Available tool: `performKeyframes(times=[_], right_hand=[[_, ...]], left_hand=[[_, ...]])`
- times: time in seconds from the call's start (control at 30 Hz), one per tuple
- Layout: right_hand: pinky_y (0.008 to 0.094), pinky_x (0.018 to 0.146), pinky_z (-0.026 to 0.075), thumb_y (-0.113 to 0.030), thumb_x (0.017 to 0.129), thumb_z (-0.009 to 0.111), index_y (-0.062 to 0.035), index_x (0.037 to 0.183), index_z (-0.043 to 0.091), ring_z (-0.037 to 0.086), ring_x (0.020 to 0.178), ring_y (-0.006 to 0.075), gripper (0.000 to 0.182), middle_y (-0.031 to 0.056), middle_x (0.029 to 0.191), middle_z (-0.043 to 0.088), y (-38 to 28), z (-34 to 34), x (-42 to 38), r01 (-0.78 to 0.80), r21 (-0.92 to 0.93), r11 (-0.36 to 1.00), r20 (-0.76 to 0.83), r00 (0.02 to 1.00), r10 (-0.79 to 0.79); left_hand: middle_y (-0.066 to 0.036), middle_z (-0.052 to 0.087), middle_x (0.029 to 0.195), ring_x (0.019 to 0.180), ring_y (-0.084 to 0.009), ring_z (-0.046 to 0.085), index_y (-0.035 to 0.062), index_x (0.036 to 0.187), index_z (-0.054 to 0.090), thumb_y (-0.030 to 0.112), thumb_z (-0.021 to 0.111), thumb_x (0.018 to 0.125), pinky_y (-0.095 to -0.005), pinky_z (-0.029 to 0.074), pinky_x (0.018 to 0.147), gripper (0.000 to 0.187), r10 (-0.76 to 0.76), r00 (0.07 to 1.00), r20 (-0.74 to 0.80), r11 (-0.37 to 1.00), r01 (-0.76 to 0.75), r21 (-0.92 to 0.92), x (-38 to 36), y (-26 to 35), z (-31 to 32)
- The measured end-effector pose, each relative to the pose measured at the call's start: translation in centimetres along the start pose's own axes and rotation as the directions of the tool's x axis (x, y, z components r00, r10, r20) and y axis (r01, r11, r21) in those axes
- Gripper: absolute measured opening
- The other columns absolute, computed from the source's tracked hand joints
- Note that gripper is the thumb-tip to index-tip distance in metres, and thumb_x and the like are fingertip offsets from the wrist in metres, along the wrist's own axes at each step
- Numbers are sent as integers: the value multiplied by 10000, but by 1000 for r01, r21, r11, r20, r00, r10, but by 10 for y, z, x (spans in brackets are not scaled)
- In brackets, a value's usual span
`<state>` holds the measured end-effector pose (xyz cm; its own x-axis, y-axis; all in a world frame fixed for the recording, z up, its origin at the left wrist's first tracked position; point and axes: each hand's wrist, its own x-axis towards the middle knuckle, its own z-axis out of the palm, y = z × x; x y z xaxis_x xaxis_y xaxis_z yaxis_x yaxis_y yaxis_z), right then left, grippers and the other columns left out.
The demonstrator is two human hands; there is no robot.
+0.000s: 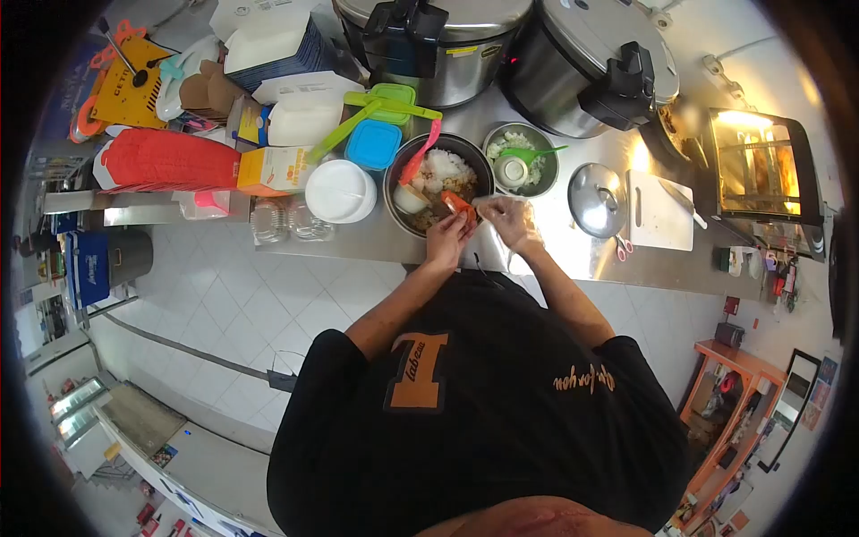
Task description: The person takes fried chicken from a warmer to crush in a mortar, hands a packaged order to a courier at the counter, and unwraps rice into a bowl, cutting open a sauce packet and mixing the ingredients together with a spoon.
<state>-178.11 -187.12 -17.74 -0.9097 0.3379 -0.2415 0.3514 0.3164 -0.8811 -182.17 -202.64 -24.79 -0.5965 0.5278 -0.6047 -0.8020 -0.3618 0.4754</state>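
Observation:
My left hand [450, 238] reaches to the front rim of a large round pot [391, 210], its fingers closed on an orange-red piece [457, 204] whose kind I cannot make out. Close beside it, my right hand [508, 224] seems to be in a clear plastic glove, fingers bent together; what they hold, if anything, is hidden. In the pot are white rice [447, 166], brown bits and a white cup-like piece [411, 199]. A pink-handled utensil [420, 157] leans in it. Right of the pot, a metal bowl [550, 179] contains rice, a green spoon [532, 154] and a small white cup [512, 171].
Two big steel cookers [474, 67] stand behind. At right are a metal lid [598, 200], white cutting board [658, 219], scissors [624, 248] and lit display cabinet [756, 166]. At left are a white round tub [341, 191], blue-lidded box [373, 145] and red stacked cartons [170, 161].

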Motion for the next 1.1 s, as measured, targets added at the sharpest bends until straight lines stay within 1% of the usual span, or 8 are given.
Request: performKeyframes(times=[0.13, 0.27, 0.47, 0.67, 0.87, 0.97, 1.0, 1.1], right_hand=[[307, 722, 493, -317, 821, 738, -2, 965, 746, 630, 769, 138, 345, 84, 842, 716, -21, -8, 10, -230, -22, 973, 311, 923, 225], [320, 679, 490, -331, 766, 774, -16, 892, 750, 608, 667, 158, 341, 85, 726, 694, -2, 6, 16, -292, 35, 956, 294, 917, 269], [407, 727, 525, -318, 829, 669, -36, 866, 728, 686, 783, 320, 290, 195, 839, 697, -7, 22, 21, 66, -625, 778, 220, 971, 94], [461, 780, 515, -354, 891, 585, -34, 918, 718, 670, 851, 370, 348, 210, 893, 690, -5, 32, 19, -73, -623, 779, 131, 972, 196], [476, 760, 499, -295, 926, 544, -14, 885, 694, 665, 849, 386, 320, 229, 877, 681, -7, 24, 14, -7, -523, 852, 95, 993, 67], [470, 826, 492, -440, 981, 452, -37, 974, 699, 648, 934, 396, 473, 237, 968, 674, 14, 9, 38, -10, -486, 874, 259, 953, 155], [444, 751, 494, -269, 945, 500, -16, 918, 667, 651, 845, 372, 305, 211, 903, 677, 11, 4, 44, 127, -433, 892, 321, 947, 21], [438, 788, 489, -261, 953, 483, -7, 982, 636, 631, 912, 382, 298, 228, 976, 649, -5, -5, 49, 489, -427, 761, 569, 799, -194]], left_hand=[[-67, 659, 1039, 934, -158, 631, 17, 1128, 635, 133, 622, 960, -306, 497, 836, 204, 45, 999, 10, 997, -46, 66, 0, -12, -5], [-62, 651, 1002, 917, -155, 626, 15, 1058, 634, 82, 603, 954, -297, 492, 829, 127, 13, 1000, -2, 994, -12, 113, -3, -20, -5], [-49, 650, 1008, 925, -154, 623, 23, 1072, 633, 74, 549, 969, -307, 493, 868, 142, -78, 995, -66, 996, 80, 40, 1, -38, -10], [-36, 661, 1022, 915, -152, 633, 30, 1149, 641, 87, 527, 982, -305, 506, 875, 210, -70, 996, -50, 994, 74, 81, 4, -46, -7], [-38, 669, 1044, 929, -134, 630, 29, 1155, 653, 135, 563, 971, -288, 487, 804, 231, -11, 999, -42, 962, 22, 272, 0, -45, 1], [-38, 674, 1044, 951, -158, 619, 9, 1143, 681, 214, 613, 949, -303, 482, 852, 290, -234, 970, 67, 834, 165, 526, -25, -26, 13], [-27, 674, 1090, 988, -152, 606, 40, 1193, 662, 266, 632, 925, -311, 446, 832, 352, -275, 955, 108, 763, 149, 628, -36, -11, 15], [16, 654, 1123, 962, -98, 588, 99, 1228, 636, 311, 618, 910, -285, 375, 757, 383, -353, 932, 88, 812, 258, 523, -39, 0, -20]])
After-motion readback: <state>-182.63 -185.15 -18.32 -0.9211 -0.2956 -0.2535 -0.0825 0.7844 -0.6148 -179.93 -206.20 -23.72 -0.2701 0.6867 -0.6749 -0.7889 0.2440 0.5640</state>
